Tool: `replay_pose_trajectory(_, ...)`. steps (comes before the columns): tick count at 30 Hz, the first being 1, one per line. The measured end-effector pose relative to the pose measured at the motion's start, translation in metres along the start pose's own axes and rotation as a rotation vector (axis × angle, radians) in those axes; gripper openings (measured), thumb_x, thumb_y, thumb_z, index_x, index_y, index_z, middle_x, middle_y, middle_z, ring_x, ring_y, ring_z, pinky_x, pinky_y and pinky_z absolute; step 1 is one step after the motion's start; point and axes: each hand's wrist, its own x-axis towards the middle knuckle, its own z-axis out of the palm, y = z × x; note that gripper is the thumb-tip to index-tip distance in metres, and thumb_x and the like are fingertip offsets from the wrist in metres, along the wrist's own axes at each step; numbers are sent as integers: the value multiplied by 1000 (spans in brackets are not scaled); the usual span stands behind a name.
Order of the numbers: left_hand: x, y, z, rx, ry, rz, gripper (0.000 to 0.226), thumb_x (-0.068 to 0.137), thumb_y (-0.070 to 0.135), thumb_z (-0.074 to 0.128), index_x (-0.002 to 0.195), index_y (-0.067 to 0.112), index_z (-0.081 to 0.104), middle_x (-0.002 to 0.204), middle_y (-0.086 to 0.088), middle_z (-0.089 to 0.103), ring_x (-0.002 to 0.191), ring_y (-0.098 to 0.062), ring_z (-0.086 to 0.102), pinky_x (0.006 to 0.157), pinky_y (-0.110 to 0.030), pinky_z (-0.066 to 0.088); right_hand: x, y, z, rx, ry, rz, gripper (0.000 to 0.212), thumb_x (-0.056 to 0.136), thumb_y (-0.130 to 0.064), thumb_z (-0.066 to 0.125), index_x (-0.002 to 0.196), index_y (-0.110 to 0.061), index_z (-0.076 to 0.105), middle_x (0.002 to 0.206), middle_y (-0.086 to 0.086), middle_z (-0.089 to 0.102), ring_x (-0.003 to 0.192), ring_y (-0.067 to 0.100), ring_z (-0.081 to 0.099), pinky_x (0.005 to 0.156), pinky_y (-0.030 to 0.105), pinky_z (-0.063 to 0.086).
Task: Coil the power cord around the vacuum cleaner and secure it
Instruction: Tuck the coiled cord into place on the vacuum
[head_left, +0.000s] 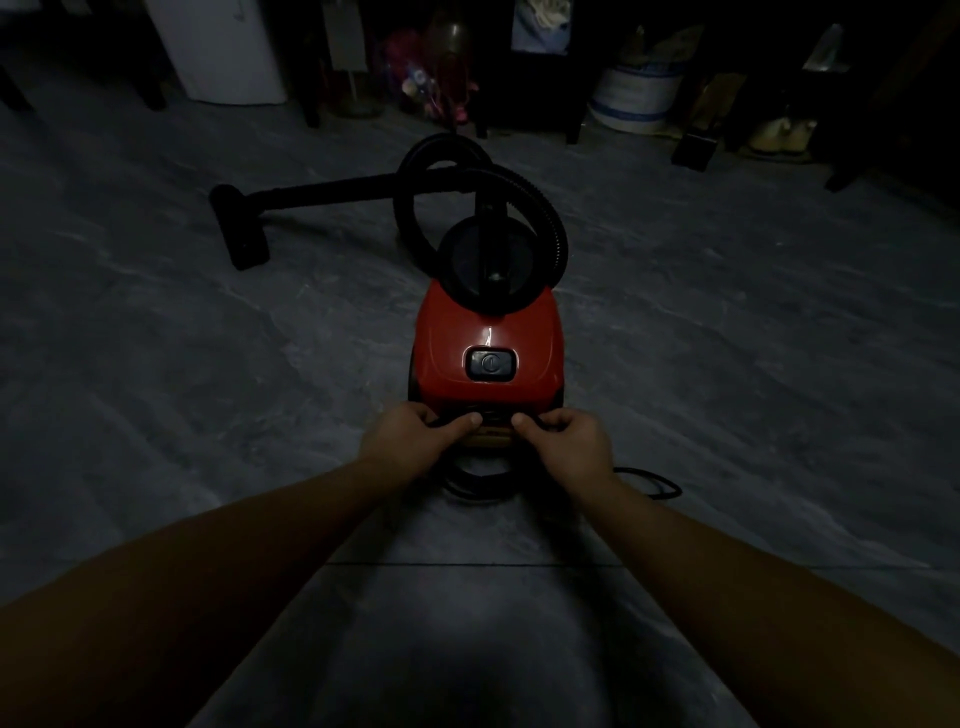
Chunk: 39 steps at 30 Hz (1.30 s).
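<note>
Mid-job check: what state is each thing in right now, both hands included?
vacuum: upright on the floor, rear nearest the person.
cord: looped behind the vacuum, one loop loose on the floor.
hose: attached at the front, curled in a loop.
wand: lying on the floor, left of the hose.
left hand: pinches the cord.
right hand: pinches the cord.

— What sort of place is this?
— A dim room in a home. A red canister vacuum cleaner (488, 353) stands on grey, stone-patterned floor tiles (208, 364).
— What else shows it?
— At eleven o'clock there's a white appliance or cabinet (228, 47). At twelve, dark furniture legs (574, 119) with colourful household clutter (421, 88) beside them. At one o'clock, a white tub (636, 98) with blue stripes.
</note>
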Motion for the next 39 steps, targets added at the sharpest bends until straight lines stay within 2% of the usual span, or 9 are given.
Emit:
replay_pose_trajectory(3, -2, 0, 0, -29, -19, 6, 51, 69, 68, 72, 64, 19, 57, 60, 3, 62, 56, -14, 61, 57, -30, 49, -2, 1, -1, 31, -12, 16, 39, 67, -54, 79, 79, -18, 72, 78, -2, 74, 78, 17, 72, 75, 37, 60)
replay_pose_trajectory(7, -4, -1, 1, -32, -20, -1, 54, 68, 68, 72, 67, 15, 62, 60, 1, 64, 55, -14, 62, 57, -31, 51, -7, -1, -2, 94, -30, 35, 54, 54, -67, 75, 82, -20, 73, 81, -4, 76, 79, 13, 73, 80, 41, 61)
replay_pose_trajectory(13, -2, -1, 1, -18, 0, -3, 58, 68, 69, 71, 69, 12, 64, 61, -1, 64, 57, -15, 63, 60, -32, 52, -11, -4, 1, 72, -10, 43, 67, 47, -75, 77, 86, -21, 70, 84, -4, 75, 79, 14, 72, 76, 41, 61)
replay_pose_trajectory(19, 4, -5, 0, 35, -4, 20, 55, 69, 71, 68, 54, 20, 55, 49, 6, 55, 48, -10, 55, 52, -26, 43, -12, -10, 1, -7, 12, 6, 44, 66, -60, 79, 77, -19, 68, 73, -2, 72, 69, 15, 70, 67, 37, 59)
replay_pose_trajectory(22, 6, -4, 0, 69, 0, 56, 58, 69, 71, 68, 49, 19, 50, 46, 6, 51, 44, -10, 51, 50, -26, 39, -10, -9, -1, -66, 21, -36, 40, 70, -60, 76, 73, -20, 68, 70, -5, 71, 67, 13, 68, 66, 35, 58)
replay_pose_trajectory(27, 5, -3, 3, 123, 57, 83, 58, 67, 72, 69, 53, 18, 54, 50, 4, 54, 47, -11, 54, 51, -28, 42, -6, -8, -3, -124, 18, -42, 43, 72, -64, 71, 74, -22, 74, 70, -7, 73, 70, 11, 69, 70, 36, 59)
replay_pose_trajectory(31, 1, -8, 1, 95, -13, 101, 49, 70, 69, 70, 72, 19, 64, 67, 4, 68, 61, -11, 66, 56, -28, 51, -1, -7, -6, -120, 0, -17, 39, 80, -55, 70, 70, -18, 75, 67, -2, 72, 68, 17, 69, 70, 37, 59)
replay_pose_trajectory(36, -6, -5, 2, 130, -7, 159, 38, 79, 64, 65, 73, 26, 63, 67, 8, 67, 63, -5, 64, 54, -22, 43, 7, -3, -10, -6, -33, 63, 32, 80, -48, 74, 72, -18, 76, 75, 0, 75, 75, 18, 72, 77, 37, 60)
replay_pose_trajectory(39, -4, -7, 1, 195, 25, 188, 45, 81, 68, 58, 75, 24, 66, 68, 6, 68, 63, -8, 65, 59, -31, 53, 3, -1, -9, 66, -64, 52, 23, 83, -39, 74, 76, -18, 76, 81, 1, 76, 80, 17, 72, 79, 34, 58)
